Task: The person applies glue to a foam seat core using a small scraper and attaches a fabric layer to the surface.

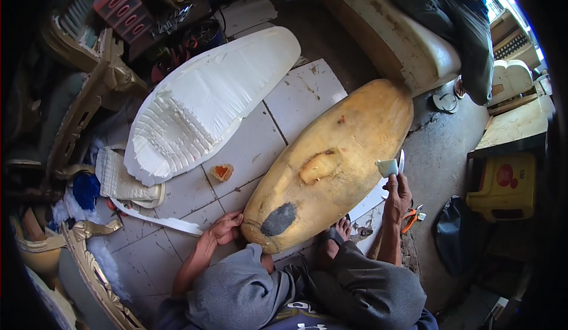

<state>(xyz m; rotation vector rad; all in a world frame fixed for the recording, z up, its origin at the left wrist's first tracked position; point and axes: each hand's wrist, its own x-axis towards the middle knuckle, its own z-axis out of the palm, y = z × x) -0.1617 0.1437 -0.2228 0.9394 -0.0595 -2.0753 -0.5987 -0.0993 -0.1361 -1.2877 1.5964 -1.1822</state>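
A long, yellowed foam seat pad [331, 123] lies slantwise in front of me, its near end by my knees. A shallow hollow [320, 165] is in its middle and a dark grey patch [278, 219] near the close end. My left hand [226, 228] grips the edge of that end, thumb and fingers closed on it. Beside the pad's right edge, my right hand [397, 195] is closed on a flat pale-blue piece [387, 168], perhaps a scraper. A thin shiny blade-like strip [402, 161] shows next to it; whether the two are joined I cannot tell.
A white padded seat form [207, 99] lies on the tiles to the left, near a small orange-stained foam scrap [222, 172]. Orange-handled pliers [409, 220] lie right of my forearm. Carved wooden frames [94, 93] crowd the left. Another person [455, 28] sits on a bench at far right.
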